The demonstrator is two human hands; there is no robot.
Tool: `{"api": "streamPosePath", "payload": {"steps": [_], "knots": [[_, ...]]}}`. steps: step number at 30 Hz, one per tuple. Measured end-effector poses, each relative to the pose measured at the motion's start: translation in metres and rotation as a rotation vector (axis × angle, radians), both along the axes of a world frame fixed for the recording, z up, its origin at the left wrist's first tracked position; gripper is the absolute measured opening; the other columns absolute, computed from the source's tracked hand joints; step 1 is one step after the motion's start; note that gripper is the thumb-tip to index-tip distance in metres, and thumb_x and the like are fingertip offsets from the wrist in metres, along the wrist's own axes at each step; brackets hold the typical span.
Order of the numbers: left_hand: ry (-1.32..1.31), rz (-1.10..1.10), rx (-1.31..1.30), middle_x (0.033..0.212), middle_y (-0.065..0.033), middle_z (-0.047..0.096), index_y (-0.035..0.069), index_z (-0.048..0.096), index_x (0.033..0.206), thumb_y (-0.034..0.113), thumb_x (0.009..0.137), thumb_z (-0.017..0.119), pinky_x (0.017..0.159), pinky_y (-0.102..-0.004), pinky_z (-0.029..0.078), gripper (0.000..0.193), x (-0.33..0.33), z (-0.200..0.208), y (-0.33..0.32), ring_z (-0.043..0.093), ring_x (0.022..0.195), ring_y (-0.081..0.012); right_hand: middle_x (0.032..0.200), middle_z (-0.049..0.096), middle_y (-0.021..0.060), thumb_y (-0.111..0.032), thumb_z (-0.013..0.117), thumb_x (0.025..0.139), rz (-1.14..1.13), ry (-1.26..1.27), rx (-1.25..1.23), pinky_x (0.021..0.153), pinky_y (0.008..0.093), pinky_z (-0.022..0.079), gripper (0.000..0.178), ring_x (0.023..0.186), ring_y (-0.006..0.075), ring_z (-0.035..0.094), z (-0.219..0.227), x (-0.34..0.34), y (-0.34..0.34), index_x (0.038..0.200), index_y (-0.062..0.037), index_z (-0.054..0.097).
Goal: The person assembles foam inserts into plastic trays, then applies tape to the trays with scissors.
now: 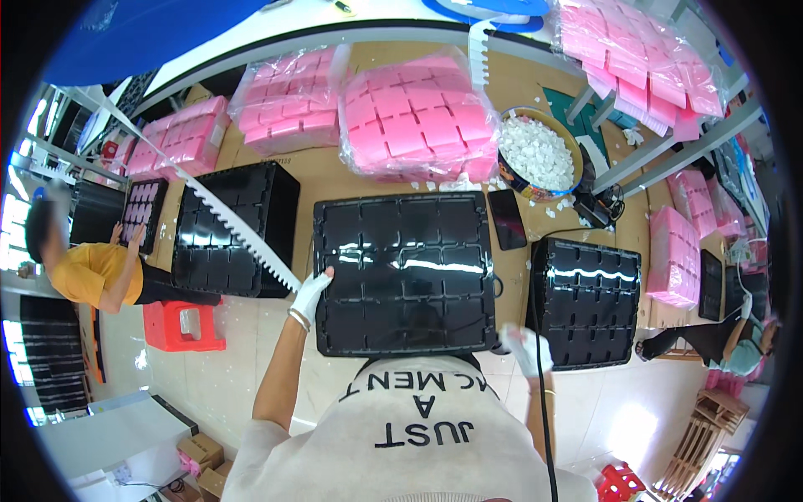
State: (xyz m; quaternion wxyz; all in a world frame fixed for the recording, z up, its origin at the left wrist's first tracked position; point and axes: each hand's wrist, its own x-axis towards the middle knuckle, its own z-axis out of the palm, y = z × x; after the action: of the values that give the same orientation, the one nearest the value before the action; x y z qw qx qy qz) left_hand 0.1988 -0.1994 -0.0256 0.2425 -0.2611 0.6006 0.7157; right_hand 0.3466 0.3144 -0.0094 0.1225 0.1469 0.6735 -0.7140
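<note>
A shiny black plastic tray (406, 293) with a grid of moulded compartments lies in front of me at the table's near edge. My left hand (311, 297), in a white glove with bare fingertip showing, grips the tray's left edge, its thumb over the rim. Beside the tray's lower right corner is my right hand (529, 350), also white-gloved. Motion smears its fingers, so whether it holds anything is unclear. A black phone (507, 219) lies just right of the tray.
Black tray stacks stand left (230, 230) and right (590, 305). Behind are plastic-wrapped pink foam blocks (418, 117) and a round tin of white scraps (537, 155). A black cable (542, 418) hangs near my right arm. Co-workers are left (100, 268) and right (744, 343); a red stool (171, 326) stands left.
</note>
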Motion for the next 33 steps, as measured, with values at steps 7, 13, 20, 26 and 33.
{"api": "streamPosePath", "payload": {"steps": [7,13,20,26,33], "knots": [[0.086,0.005,-0.096,0.099,-0.0040,0.067,0.003,0.061,0.116,0.038,0.091,0.069,0.075,-0.0279,0.054,0.045,-0.006,-0.005,0.014,0.065,0.088,-0.0139,0.148,0.041,0.0233,-0.037,0.057,0.094,0.089,-0.048,0.511,0.110,0.0346,0.032,0.071,0.137,0.0345,0.041,0.019,-0.096,-0.075,0.154,-0.0126,0.026],[0.042,0.053,0.085,0.101,-0.0063,0.069,0.004,0.062,0.115,0.040,0.088,0.071,0.074,-0.0302,0.058,0.047,-0.005,0.021,-0.006,0.068,0.085,-0.0169,0.146,0.043,0.0225,-0.036,0.055,0.096,0.064,-0.090,0.528,0.107,0.0381,0.036,0.069,0.132,0.0405,0.044,0.006,-0.077,-0.108,0.154,-0.0180,0.024],[0.039,0.079,0.055,0.108,-0.0094,0.066,0.000,0.057,0.125,0.038,0.086,0.073,0.081,-0.0301,0.053,0.057,-0.002,0.003,0.001,0.065,0.094,-0.0182,0.148,0.042,0.0187,-0.036,0.053,0.098,0.047,-0.005,0.518,0.110,0.0337,0.032,0.067,0.136,0.0320,0.041,-0.014,-0.089,-0.089,0.154,-0.0114,0.025],[0.092,0.049,0.074,0.113,-0.0010,0.063,0.005,0.058,0.127,0.031,0.090,0.071,0.093,-0.0257,0.044,0.048,-0.006,-0.007,0.009,0.057,0.104,-0.0126,0.154,0.034,0.0143,-0.039,0.052,0.099,-0.016,0.059,0.225,0.114,0.0297,0.022,0.071,0.142,0.0233,0.031,-0.057,-0.100,-0.063,0.153,-0.0024,0.022],[0.040,0.022,0.153,0.107,-0.0073,0.066,0.002,0.053,0.130,0.034,0.088,0.072,0.081,-0.0309,0.055,0.055,-0.012,0.004,-0.021,0.065,0.095,-0.0177,0.155,0.033,0.0114,-0.042,0.051,0.100,-0.017,0.101,0.279,0.116,0.0300,0.019,0.071,0.143,0.0225,0.028,-0.032,-0.093,-0.111,0.155,-0.0087,0.021]]}}
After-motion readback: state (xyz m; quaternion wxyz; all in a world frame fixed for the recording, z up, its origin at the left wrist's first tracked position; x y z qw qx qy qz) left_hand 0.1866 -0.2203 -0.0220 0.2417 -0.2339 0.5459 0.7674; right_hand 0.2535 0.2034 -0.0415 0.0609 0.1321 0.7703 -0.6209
